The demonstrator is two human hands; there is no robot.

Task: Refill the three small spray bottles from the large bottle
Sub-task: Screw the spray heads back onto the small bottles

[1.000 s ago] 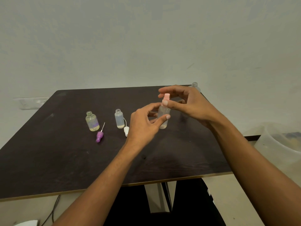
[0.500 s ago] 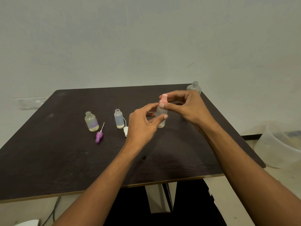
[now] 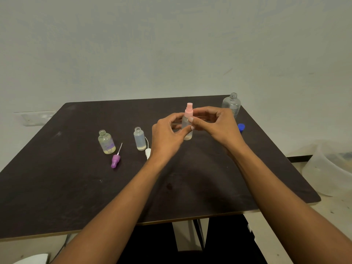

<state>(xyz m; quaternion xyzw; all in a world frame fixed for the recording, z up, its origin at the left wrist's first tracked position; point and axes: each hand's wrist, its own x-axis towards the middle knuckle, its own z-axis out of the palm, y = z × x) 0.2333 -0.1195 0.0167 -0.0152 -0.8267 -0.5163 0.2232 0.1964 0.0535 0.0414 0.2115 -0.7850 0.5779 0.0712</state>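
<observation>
Near the table's [image 3: 57, 187] centre, left hand [image 3: 167, 136] grasped the small spray bottle [image 3: 187, 130] while right hand [image 3: 215, 124] pinched its pink spray cap [image 3: 189, 111]; body should be held steady and upright during unscrewing

white pump [image 3: 147, 152] half behind left wrist, blue cap [image 3: 241, 127] partly hidden

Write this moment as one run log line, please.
left hand: holds pink-top bottle | right hand: at pink sprayer | two bottles open
</observation>
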